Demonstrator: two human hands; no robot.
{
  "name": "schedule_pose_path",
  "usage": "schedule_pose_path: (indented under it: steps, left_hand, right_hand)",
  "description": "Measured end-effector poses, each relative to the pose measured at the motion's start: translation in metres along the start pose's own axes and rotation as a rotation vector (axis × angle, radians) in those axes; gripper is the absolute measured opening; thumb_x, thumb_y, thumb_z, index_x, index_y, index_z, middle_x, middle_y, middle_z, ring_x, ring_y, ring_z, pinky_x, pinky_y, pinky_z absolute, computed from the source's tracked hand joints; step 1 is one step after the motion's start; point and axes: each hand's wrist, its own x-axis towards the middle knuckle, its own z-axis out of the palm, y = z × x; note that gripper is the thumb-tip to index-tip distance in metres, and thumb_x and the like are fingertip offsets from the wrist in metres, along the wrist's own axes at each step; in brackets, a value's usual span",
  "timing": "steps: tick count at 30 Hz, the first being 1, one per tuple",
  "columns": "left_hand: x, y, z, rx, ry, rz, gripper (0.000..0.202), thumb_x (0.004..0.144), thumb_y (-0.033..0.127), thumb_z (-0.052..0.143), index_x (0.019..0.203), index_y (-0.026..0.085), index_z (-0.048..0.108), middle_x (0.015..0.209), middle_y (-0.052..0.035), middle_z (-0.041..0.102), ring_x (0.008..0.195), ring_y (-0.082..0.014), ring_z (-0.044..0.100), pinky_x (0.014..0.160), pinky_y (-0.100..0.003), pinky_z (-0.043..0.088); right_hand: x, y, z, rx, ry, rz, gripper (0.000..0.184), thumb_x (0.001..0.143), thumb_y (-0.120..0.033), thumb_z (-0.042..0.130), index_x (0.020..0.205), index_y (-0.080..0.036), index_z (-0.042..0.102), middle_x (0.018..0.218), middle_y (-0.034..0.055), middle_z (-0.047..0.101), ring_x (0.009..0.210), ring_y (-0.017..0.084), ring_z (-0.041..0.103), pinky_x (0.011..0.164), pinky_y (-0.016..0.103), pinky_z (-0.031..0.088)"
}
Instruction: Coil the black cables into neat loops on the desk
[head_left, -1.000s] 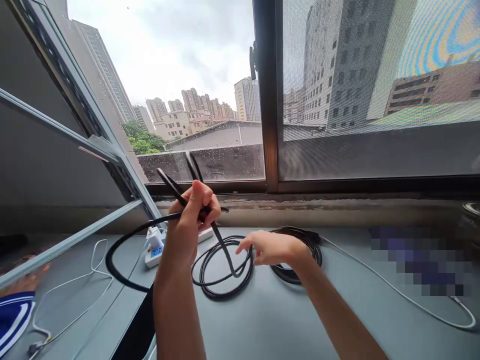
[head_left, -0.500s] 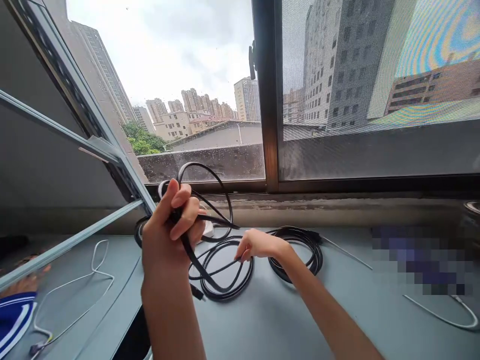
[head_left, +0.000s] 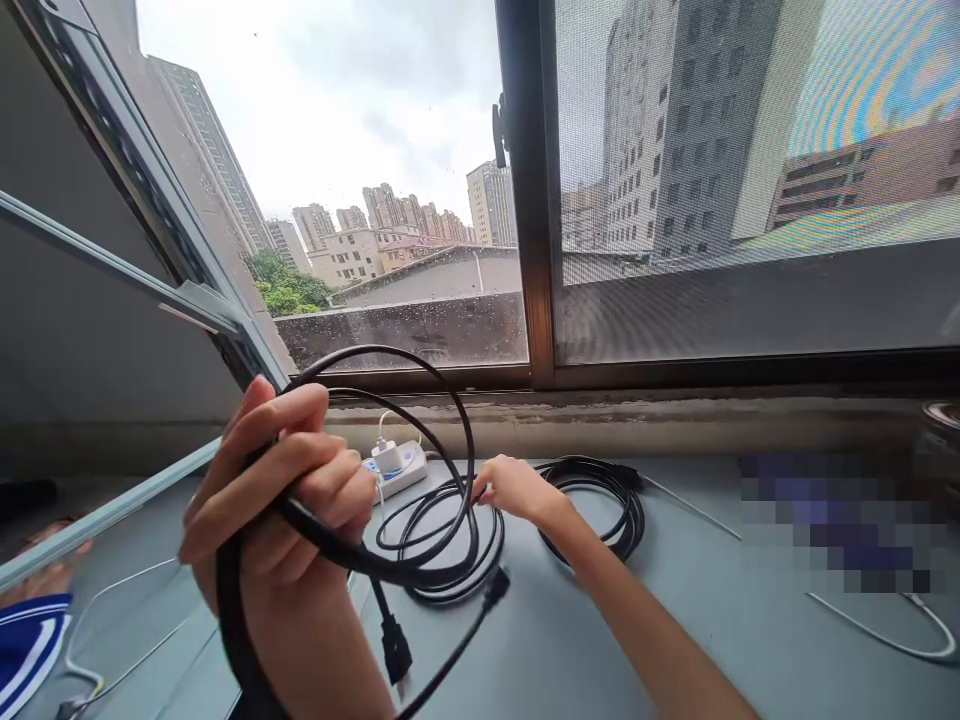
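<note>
My left hand is raised close to the camera, fingers wrapped round several loops of a thick black cable. A black plug dangles below that hand. My right hand reaches forward to the table, fingers pinched on the cable where it runs into a flat coil. A second black coil lies just right of my right hand.
A white power strip with a charger sits behind the coils on the grey table. A thin white cable trails right, another left. The window sill runs behind. A blue-and-white object is at the left edge.
My left hand has come nearer and lower left, gathering larger loops of the black cable, and a plug now hangs under it. My right hand stayed at the coil.
</note>
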Motion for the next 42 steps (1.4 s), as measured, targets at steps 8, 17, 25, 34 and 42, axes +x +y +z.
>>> schedule_pose_path:
  steps: [8, 17, 25, 34, 42]
  left_hand:
    - [0.011, -0.013, -0.007, 0.263, -0.071, -0.255, 0.028, 0.092, 0.034, 0.05, 0.07, 0.017, 0.048, 0.042, 0.0052, 0.057, 0.02, -0.0023, 0.009, 0.021, -0.015, 0.008]
    - [0.019, -0.042, -0.004, 0.905, 0.27, -0.035, 0.048, 0.073, 0.066, 0.059, 0.086, 0.021, 0.048, 0.047, 0.0071, 0.042, 0.035, -0.0052, 0.029, 0.029, -0.012, 0.024]
    - [0.015, -0.073, 0.014, 0.905, 0.284, -0.052, 0.049, 0.077, 0.07, 0.05, 0.09, 0.023, 0.051, 0.058, 0.0026, 0.054, 0.037, -0.0069, 0.039, 0.031, -0.014, 0.026]
    - [0.034, -0.065, 0.012, 1.047, -0.027, -0.478, 0.041, 0.08, 0.054, 0.052, 0.091, 0.019, 0.071, 0.058, -0.0065, 0.062, 0.028, -0.0069, 0.034, 0.026, -0.016, 0.015]
    - [0.059, -0.062, -0.019, 1.069, 0.008, -0.233, 0.043, 0.087, 0.019, 0.032, 0.1, 0.023, 0.073, 0.071, -0.0012, 0.068, 0.063, -0.0137, 0.063, 0.054, -0.017, 0.049]
  right_hand:
    - [-0.004, -0.014, -0.003, -0.073, -0.064, 0.023, 0.009, 0.074, -0.02, 0.07, 0.08, -0.014, 0.069, 0.078, 0.0015, 0.068, 0.074, 0.014, 0.062, 0.073, 0.029, 0.046]
    - [-0.124, -0.069, -0.09, 0.074, 0.321, 0.077, 0.056, 0.097, -0.046, 0.025, 0.073, -0.019, 0.068, 0.069, 0.0007, 0.066, 0.061, 0.011, 0.056, 0.058, 0.023, 0.035]
    - [-0.155, -0.103, -0.084, -0.022, 0.429, -0.064, 0.024, 0.086, -0.037, 0.055, 0.068, -0.021, 0.059, 0.062, -0.0063, 0.061, 0.056, 0.009, 0.053, 0.059, 0.023, 0.032]
    - [-0.176, -0.06, -0.125, 0.654, 1.101, -0.11, 0.035, 0.091, -0.052, 0.043, 0.091, -0.019, 0.056, 0.079, 0.0012, 0.067, 0.041, 0.007, 0.054, 0.035, 0.017, 0.037]
    - [-0.207, -0.027, -0.15, 0.543, 1.859, 0.066, 0.039, 0.091, -0.051, 0.044, 0.077, -0.017, 0.057, 0.119, 0.0073, 0.061, 0.044, 0.004, 0.045, 0.034, 0.023, 0.029]
